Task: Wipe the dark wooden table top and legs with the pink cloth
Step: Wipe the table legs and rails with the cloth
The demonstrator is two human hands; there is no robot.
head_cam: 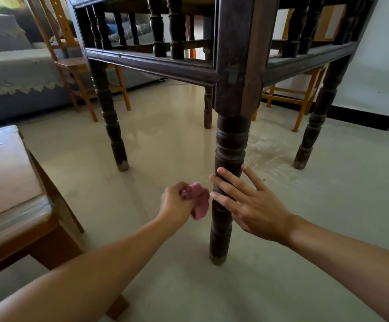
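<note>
The dark wooden table (pixel 156 66) is seen from low down, its top out of view above. Its nearest turned leg (pixel 229 145) stands in the middle of the view. My left hand (pixel 177 203) is closed around a bunched pink cloth (pixel 199 201), which sits just left of that leg, close to or touching it. My right hand (pixel 247 203) has its fingers spread and lies flat across the front of the same leg, at the height of the cloth.
A lighter wooden low table (pixel 14 201) stands at the left. Orange wooden chairs (pixel 82 66) sit behind the dark table, another chair (pixel 305 94) to the right. A grey sofa (pixel 14 73) fills the far left. Pale shiny floor (pixel 165 135) lies under the table.
</note>
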